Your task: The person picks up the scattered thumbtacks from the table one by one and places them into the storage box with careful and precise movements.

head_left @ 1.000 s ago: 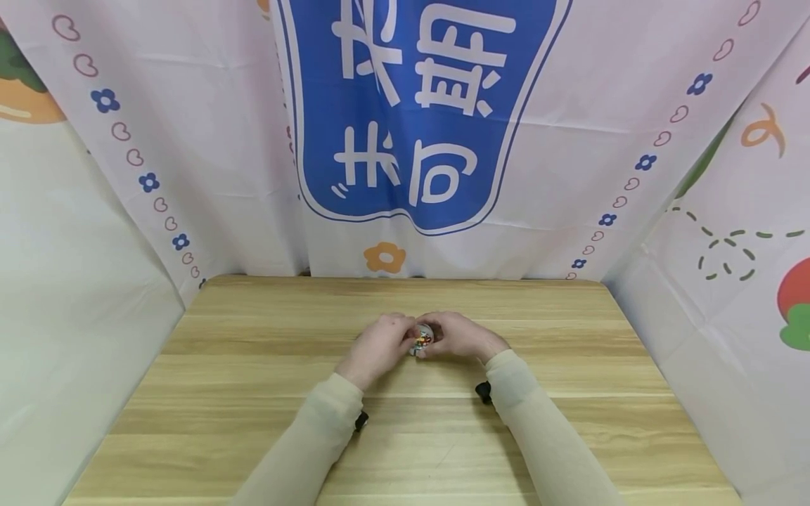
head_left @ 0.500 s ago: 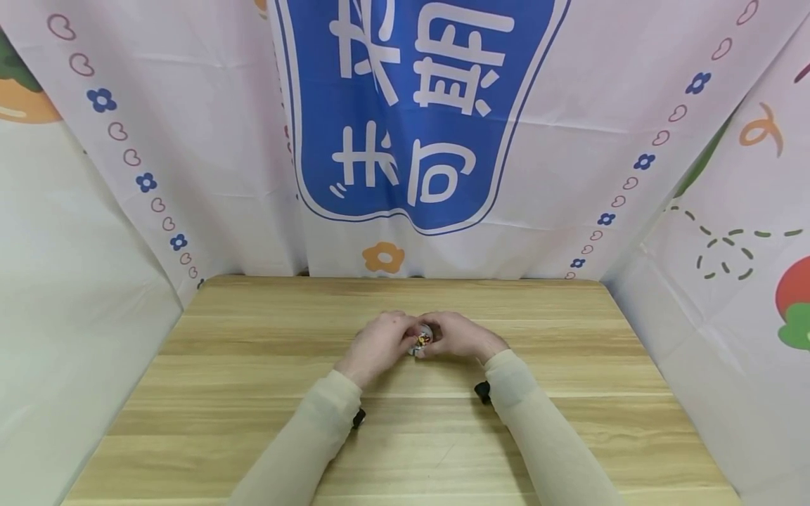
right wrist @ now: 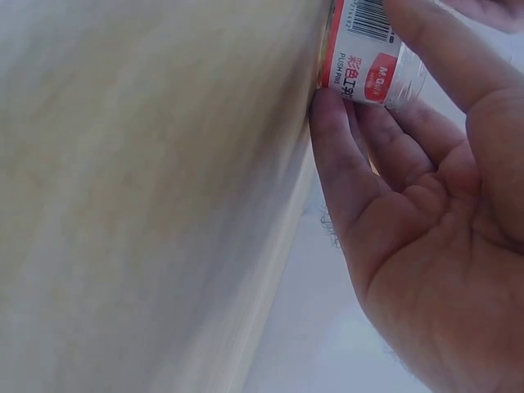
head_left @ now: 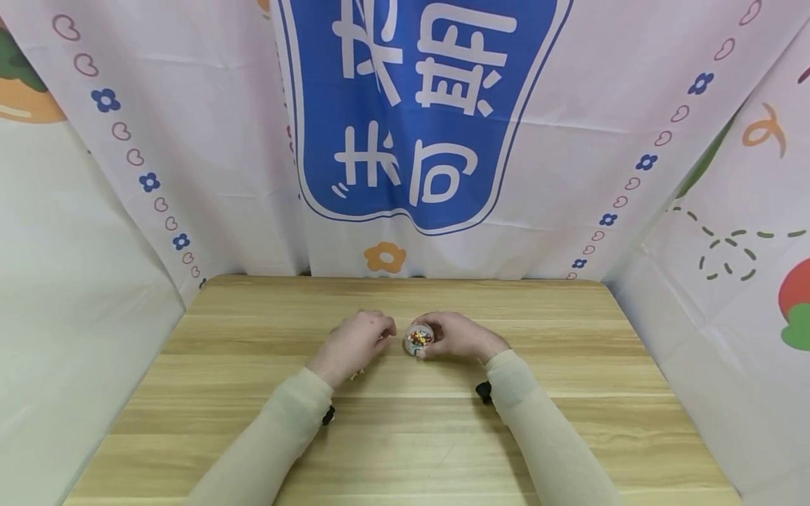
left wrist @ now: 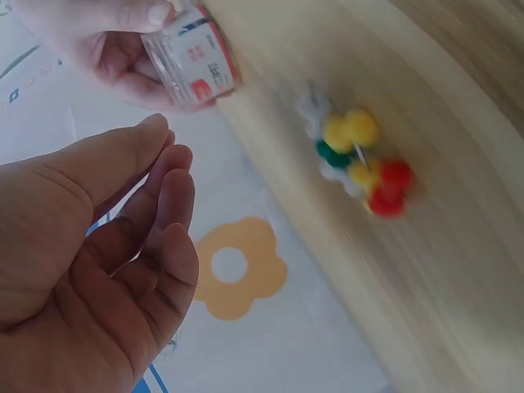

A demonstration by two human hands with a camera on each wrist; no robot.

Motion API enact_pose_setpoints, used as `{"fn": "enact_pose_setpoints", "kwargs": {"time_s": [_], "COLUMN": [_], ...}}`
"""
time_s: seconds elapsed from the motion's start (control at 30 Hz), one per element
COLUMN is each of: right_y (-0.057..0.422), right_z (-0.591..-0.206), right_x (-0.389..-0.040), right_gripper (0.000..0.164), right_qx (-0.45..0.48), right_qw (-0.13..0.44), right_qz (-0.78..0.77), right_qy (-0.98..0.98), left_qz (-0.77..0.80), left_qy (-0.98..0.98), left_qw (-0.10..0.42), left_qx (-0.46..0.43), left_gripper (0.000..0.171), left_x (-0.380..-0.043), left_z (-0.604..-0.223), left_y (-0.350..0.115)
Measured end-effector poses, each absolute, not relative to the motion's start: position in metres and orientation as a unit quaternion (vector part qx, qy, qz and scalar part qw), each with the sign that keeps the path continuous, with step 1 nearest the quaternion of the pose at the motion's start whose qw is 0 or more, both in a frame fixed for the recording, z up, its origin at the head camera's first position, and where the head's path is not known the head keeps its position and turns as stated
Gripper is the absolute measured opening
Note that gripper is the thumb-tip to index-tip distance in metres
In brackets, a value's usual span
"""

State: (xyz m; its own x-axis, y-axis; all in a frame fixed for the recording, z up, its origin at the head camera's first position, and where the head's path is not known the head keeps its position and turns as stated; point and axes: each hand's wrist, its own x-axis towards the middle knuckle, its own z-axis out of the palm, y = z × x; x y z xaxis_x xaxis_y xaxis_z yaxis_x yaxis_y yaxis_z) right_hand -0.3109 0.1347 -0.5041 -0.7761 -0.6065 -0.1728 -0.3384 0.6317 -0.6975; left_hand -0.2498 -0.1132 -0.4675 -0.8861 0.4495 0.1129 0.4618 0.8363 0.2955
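Observation:
A small clear jar (head_left: 419, 339) with a red and white "PUSH PINS" label stands upright on the table, colourful pins showing inside it. My right hand (head_left: 457, 334) grips it from the right; in the right wrist view the label (right wrist: 364, 57) faces the camera between thumb and fingers. To the left of the jar and apart from it is my left hand (head_left: 356, 343), its fingers loosely curled and thumb near the fingertips, with nothing visible held. Several loose push pins (left wrist: 348, 131), yellow, green, red and clear, lie in a cluster on the wood, mostly hidden below the left hand in the head view.
The wood-grain table (head_left: 544, 450) reaches back to a printed curtain (head_left: 253, 161). More patterned cloth (head_left: 715, 309) hangs along its sides. Black wrist straps (head_left: 484, 391) show beneath the sleeves.
My left hand has drawn back from the jar towards the left and slightly nearer, uncovering the jar's top and a bit of the loose pins. The right hand and jar have stayed put.

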Motion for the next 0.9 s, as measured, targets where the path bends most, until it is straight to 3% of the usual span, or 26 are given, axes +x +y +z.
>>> {"fn": "enact_pose_setpoints", "kwargs": {"time_s": [0.57,0.9], "right_y": [0.135,0.134], "right_z": [-0.505,-0.506], "right_x": [-0.31,-0.31], "right_gripper": [0.059,0.059], "right_qx": [-0.27,-0.26], "right_qw": [0.204,0.21], "right_qz": [-0.34,-0.346], "right_qy": [0.877,0.876], "left_qz": [-0.084,-0.022], "left_qy": [-0.961,-0.962], "left_qw": [-0.023,-0.041], "left_qx": [-0.263,-0.27], "left_gripper": [0.004,0.015], "left_x": [-0.235,-0.231], "left_z": [-0.468,-0.463], "left_y": [-0.137,-0.147]}}
